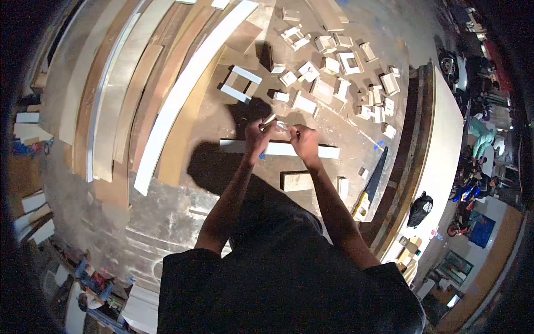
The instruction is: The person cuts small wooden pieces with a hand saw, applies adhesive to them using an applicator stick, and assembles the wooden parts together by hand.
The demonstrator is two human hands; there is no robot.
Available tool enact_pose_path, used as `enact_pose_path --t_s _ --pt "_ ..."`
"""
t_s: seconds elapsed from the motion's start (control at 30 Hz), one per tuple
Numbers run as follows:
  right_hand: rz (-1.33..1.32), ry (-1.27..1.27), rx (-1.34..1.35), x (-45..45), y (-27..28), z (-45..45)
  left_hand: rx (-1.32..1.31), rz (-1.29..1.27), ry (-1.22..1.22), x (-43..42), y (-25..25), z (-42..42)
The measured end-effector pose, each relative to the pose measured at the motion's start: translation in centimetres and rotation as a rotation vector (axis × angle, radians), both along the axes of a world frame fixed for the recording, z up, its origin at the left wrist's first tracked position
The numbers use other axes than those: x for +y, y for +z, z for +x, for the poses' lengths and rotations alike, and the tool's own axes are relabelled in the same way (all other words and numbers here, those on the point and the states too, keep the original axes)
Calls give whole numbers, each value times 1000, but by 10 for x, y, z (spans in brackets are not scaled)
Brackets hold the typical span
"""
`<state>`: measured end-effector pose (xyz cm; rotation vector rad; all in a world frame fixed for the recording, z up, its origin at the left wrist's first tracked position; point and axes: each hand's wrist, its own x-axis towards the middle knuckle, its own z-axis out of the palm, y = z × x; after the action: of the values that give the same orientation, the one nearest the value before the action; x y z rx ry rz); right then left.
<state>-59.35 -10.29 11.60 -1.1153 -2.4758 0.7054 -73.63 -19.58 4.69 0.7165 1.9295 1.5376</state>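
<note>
My left hand (258,138) is closed, its fingertips around a small pale thing (269,119) that is too small to name. Facing it, my right hand (304,143) is closed in a pinch. A small whitish, shiny piece (282,126) shows between the two hands; what it is cannot be made out. Under both hands a long white wooden strip (281,148) lies crosswise on the work surface, partly hidden by them. Nearer my body sits a short wooden block (296,181). Beyond the hands rests a square wooden frame (241,84) with pale and brown sides.
Long boards (119,111) lie side by side at the left, a white plank (181,100) among them. Many wood offcuts (328,86) are scattered at the far right. A handsaw (371,186) lies at right, beside a ledge holding a black cap (421,210). A person (481,135) is further off.
</note>
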Motion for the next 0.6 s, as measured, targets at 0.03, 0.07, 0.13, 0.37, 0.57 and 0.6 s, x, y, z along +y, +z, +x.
enact_pose_path --t_s 0.03,0.07,0.13,0.37,0.57,0.6 --pt "18 36 8 0 -2 1 42 -64 -13 3 -4 1" --pt "17 34 3 1 -4 0 85 -129 -26 5 -8 2" --pt "-186 -29 117 1 -15 0 56 -103 11 8 -20 2" --pt "-553 -229 180 6 -29 6 12 -7 60 2 -37 11" --pt "-694 -267 285 10 -6 8 -86 17 94 8 -48 19" --pt "-694 -268 286 10 -5 9 -119 72 126 10 -46 17"
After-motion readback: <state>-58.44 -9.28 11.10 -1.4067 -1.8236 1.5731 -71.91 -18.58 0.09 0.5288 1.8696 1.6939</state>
